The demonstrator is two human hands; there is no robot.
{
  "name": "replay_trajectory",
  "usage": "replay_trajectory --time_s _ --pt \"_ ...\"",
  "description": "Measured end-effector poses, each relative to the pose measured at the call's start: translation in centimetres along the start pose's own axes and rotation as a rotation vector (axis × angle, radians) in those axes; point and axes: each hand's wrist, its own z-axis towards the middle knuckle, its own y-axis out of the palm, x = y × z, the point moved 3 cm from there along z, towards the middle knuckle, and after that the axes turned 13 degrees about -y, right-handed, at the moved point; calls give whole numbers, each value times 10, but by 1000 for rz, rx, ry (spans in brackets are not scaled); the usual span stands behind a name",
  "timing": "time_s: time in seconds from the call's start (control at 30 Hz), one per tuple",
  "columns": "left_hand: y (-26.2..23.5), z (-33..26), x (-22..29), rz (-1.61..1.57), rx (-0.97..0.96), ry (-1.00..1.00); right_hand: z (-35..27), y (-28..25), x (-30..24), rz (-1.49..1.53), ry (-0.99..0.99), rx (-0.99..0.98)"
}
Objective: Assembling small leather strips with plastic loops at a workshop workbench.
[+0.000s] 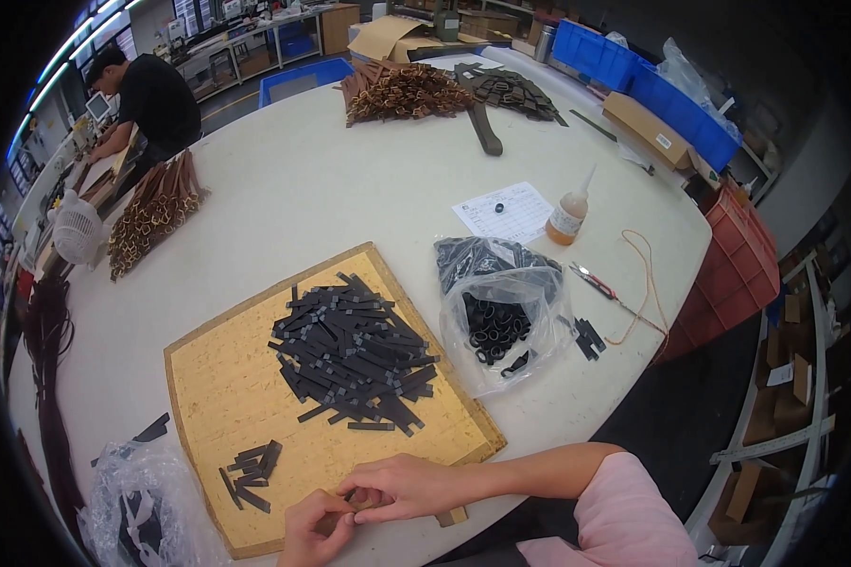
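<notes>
The right hand (pixel 402 487) and left hand (pixel 314 529) meet fingertip to fingertip, pinching a small dark strap piece (pixel 350 495) over the near edge of the tan cork board (pixel 217 378), near a heap of black leather strips (pixel 350 350), on the pale worktop (pixel 303 189).

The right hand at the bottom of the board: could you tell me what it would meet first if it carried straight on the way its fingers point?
The right hand points leftward, so it would meet the left hand first; their fingertips already seem to touch around a small dark strip.
</notes>
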Motion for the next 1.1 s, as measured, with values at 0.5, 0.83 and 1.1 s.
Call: replay_trajectory --time_s 0.5,0.83,1.1 --pt "1 -2 -22 18 215 -34 5 -7 -2 -36 53 96" --pt "7 -4 -28 97 257 22 4 -5 -2 -33 24 176" --pt "6 -8 -41 -31 199 -56 6 -5 -4 -44 39 189"
